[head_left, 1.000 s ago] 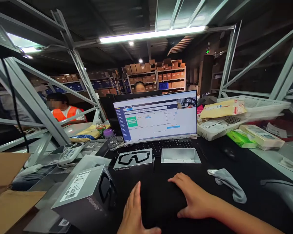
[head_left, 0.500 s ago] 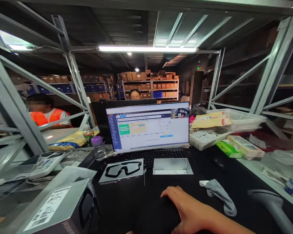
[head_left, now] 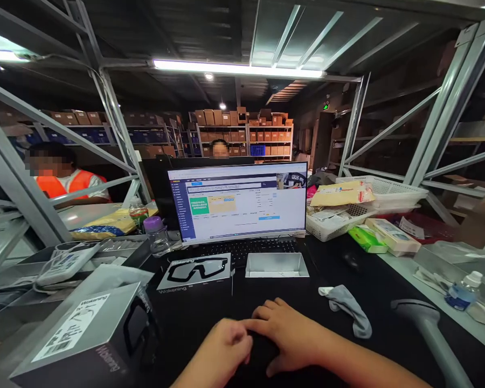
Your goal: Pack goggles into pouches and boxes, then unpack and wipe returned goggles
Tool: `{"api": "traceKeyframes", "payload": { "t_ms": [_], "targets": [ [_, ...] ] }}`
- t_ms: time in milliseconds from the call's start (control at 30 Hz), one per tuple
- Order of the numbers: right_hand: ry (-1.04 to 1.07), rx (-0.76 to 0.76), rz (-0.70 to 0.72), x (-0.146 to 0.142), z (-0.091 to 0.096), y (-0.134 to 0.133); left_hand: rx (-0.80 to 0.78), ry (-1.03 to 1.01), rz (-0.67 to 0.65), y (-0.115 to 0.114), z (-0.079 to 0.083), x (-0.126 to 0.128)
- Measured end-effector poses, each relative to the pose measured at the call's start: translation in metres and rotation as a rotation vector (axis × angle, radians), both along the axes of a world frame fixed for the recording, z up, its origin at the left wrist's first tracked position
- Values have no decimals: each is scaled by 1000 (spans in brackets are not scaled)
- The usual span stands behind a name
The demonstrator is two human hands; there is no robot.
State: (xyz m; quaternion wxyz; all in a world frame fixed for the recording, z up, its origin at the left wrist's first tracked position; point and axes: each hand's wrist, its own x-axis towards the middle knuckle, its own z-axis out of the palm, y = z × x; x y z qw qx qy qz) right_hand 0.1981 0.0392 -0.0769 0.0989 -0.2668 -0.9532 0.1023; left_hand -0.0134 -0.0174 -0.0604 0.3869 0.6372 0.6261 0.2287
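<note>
My left hand [head_left: 227,345] is curled into a loose fist low in the middle of the black desktop, with nothing visible in it. A finger of my right hand [head_left: 286,335] reaches across to it, and the two hands appear to touch. The right hand's fingers are stretched out over the desk, holding nothing. Beyond the hands lie a box lid [head_left: 198,269] printed with goggles and an open grey box [head_left: 277,266]. A grey cloth pouch [head_left: 350,310] rests to the right of my right hand. Left of my left hand stands a grey Wakening box [head_left: 76,334].
A lit monitor [head_left: 238,202] stands behind a keyboard [head_left: 262,247]. At right are a mouse [head_left: 351,262], a barcode scanner [head_left: 424,323] and white baskets [head_left: 335,229]. A purple-capped bottle [head_left: 157,237] stands left. People sit beyond the metal frame.
My left hand has come into view from below and moved up beside my right hand. The view has shifted slightly, and the things on the desk lie as before.
</note>
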Motion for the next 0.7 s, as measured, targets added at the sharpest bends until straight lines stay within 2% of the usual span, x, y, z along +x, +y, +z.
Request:
{"api": "traceKeyframes", "payload": {
  "t_ms": [100, 167, 267, 333, 400, 500, 567, 667, 700],
  "targets": [
    [8, 6, 33, 4, 0, -3, -39, 95, -85, 8, 15, 34],
    [10, 14, 39, 8, 0, -7, -53, 135, -141, 10, 18, 39],
    [20, -13, 29, 7, 2, -14, -87, -26, -146, 8, 16, 25],
    [32, -58, 49, -1, 4, -19, -91, -178, -94, 3, 13, 12],
    [71, -70, 63, -15, 4, -25, -33, -219, -40, -5, 10, 1],
    [175, -34, 19, -42, 1, -31, 182, -123, -27, -21, 2, -9],
    [221, -25, -27, -55, 0, -33, 371, -87, 17, -30, -11, -16],
    [249, -24, -50, -59, -5, -28, 701, -60, 135, -32, -47, -29],
    [255, -13, -39, -58, -8, -26, 805, -24, 118, -29, -61, -33]
  ]
}}
